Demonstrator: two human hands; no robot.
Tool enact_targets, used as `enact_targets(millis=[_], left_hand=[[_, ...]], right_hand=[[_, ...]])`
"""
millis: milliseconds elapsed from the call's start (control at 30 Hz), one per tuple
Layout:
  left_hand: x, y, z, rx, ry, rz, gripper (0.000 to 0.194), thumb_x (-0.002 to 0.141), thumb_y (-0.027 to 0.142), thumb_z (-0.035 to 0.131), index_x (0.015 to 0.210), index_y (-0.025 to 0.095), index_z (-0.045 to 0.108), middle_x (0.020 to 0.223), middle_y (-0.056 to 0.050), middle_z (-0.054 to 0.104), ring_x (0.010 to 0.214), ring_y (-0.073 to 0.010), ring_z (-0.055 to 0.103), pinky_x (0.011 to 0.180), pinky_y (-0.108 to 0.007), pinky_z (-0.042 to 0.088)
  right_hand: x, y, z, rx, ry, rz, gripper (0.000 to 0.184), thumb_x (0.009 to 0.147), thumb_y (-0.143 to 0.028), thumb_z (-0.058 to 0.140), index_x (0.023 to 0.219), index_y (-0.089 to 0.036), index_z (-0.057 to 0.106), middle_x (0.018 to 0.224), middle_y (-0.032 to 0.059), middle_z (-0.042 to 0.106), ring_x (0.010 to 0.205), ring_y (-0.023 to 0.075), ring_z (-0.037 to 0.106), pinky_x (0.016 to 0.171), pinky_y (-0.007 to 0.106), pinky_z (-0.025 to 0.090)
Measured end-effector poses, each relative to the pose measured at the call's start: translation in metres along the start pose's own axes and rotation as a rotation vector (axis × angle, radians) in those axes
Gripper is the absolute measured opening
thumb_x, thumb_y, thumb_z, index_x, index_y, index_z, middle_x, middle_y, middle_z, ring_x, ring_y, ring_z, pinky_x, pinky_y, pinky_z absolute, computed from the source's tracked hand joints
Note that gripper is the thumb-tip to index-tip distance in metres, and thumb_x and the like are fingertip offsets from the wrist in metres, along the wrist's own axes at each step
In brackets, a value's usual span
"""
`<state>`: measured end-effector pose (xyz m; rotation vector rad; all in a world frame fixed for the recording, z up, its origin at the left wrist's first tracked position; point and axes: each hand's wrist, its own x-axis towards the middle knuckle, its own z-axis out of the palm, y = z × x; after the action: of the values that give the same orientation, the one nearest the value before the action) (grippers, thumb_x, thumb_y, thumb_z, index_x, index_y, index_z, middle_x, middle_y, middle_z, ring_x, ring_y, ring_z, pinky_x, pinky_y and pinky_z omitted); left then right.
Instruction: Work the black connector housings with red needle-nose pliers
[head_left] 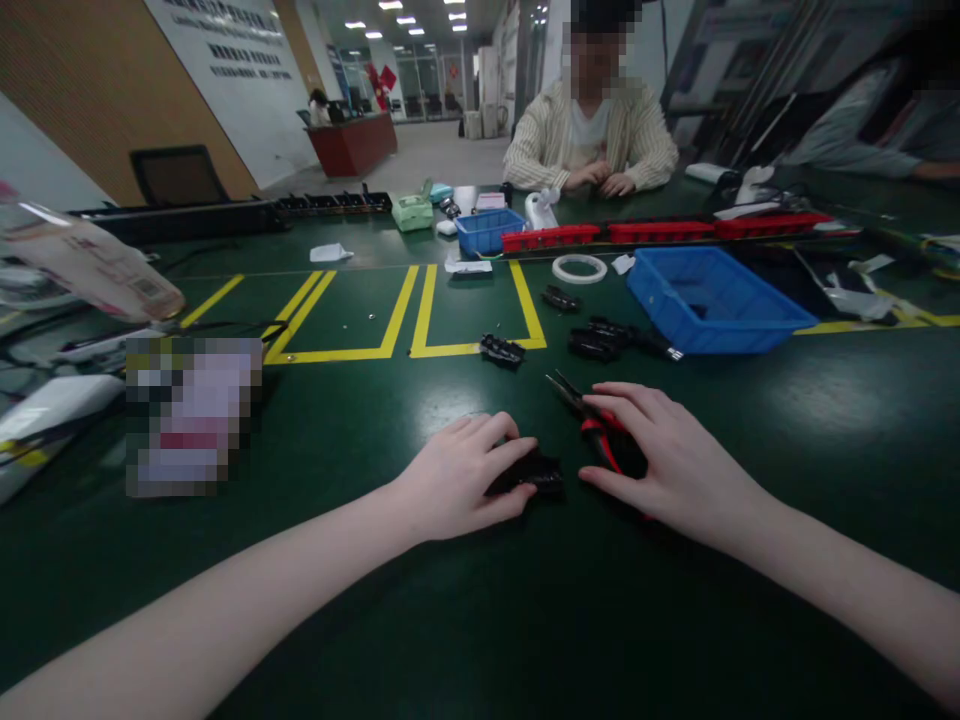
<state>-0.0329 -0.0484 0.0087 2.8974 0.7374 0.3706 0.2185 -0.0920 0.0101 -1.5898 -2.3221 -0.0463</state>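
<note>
Small black part (547,475) on green, faintly glossy surface (450,610), pinched in left grip (465,480); likely light, stiff plastic, perhaps slippery, best held along sides. Right grip (675,460) wide, curved over slim metal pliers (601,445), red-black handles probably rubbery. Beyond, smooth blue bin (727,335).

Both hands (480,475) rest palm-down, fingers curled.
</note>
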Motion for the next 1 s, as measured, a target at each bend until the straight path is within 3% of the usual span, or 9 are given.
enact_targets(millis=[133,267,467,633,767,900,1000], left_hand=[[-0.001,0.001,0.000,0.047,0.014,-0.007,0.045,0.092,0.034,0.051,0.132,0.013,0.048,0.110,-0.010,0.058,0.092,-0.0224,0.057,0.076,-0.035,0.050],[-0.001,0.000,0.000,0.009,0.046,-0.013,0.039,0.092,0.030,0.053,0.128,0.016,0.049,0.107,-0.007,0.061,0.091,-0.0206,0.058,0.077,-0.034,0.051],[-0.003,-0.004,0.000,0.018,0.033,0.027,0.011,0.093,0.022,0.053,0.101,0.019,0.059,0.120,-0.006,0.056,0.097,-0.0190,0.058,0.078,-0.031,0.051],[-0.001,-0.003,-0.002,0.005,-0.003,0.028,0.012,0.093,0.025,0.053,0.103,0.020,0.059,0.120,-0.006,0.057,0.096,-0.0197,0.057,0.077,-0.034,0.052],[-0.001,-0.005,-0.003,0.004,-0.003,0.023,0.017,0.091,0.029,0.059,0.105,0.020,0.059,0.118,-0.005,0.059,0.097,-0.0207,0.058,0.078,-0.035,0.053],[-0.002,-0.007,-0.003,0.052,0.016,0.055,0.012,0.092,0.025,0.057,0.102,0.019,0.061,0.121,-0.006,0.061,0.098,-0.0212,0.060,0.078,-0.036,0.054],[-0.002,-0.006,-0.004,0.091,0.024,0.072,0.012,0.093,0.026,0.056,0.099,0.017,0.062,0.124,-0.007,0.062,0.096,-0.0218,0.062,0.078,-0.037,0.055]], right_hand=[[-0.003,0.008,-0.008,-0.098,-0.134,0.164,0.075,0.075,-0.069,0.053,0.127,-0.015,0.053,0.126,0.0146,0.056,0.105,0.0324,0.059,0.080,0.050,0.054],[-0.007,0.009,-0.013,-0.181,-0.201,0.200,0.072,0.077,-0.070,0.047,0.124,-0.016,0.057,0.118,0.0142,0.060,0.098,0.0315,0.061,0.072,0.047,0.056],[-0.006,0.012,-0.002,-0.157,-0.065,0.131,0.060,0.086,-0.057,0.043,0.125,-0.013,0.055,0.116,0.0157,0.059,0.100,0.0292,0.060,0.080,0.045,0.054],[0.003,0.021,0.002,-0.053,0.018,0.112,0.051,0.086,-0.056,0.047,0.113,-0.014,0.058,0.107,0.0132,0.060,0.091,0.0265,0.062,0.074,0.042,0.056],[0.007,0.024,0.001,0.012,0.012,0.158,0.056,0.078,-0.066,0.055,0.105,-0.017,0.058,0.104,0.0100,0.059,0.079,0.0224,0.064,0.064,0.037,0.057],[0.005,0.026,0.004,-0.012,0.012,0.163,0.066,0.078,-0.067,0.054,0.119,-0.015,0.054,0.110,0.0115,0.059,0.083,0.0235,0.065,0.068,0.038,0.057],[0.004,0.029,0.005,-0.077,0.041,0.076,0.058,0.084,-0.060,0.051,0.120,-0.014,0.055,0.109,0.0125,0.061,0.092,0.0262,0.063,0.074,0.041,0.055]])
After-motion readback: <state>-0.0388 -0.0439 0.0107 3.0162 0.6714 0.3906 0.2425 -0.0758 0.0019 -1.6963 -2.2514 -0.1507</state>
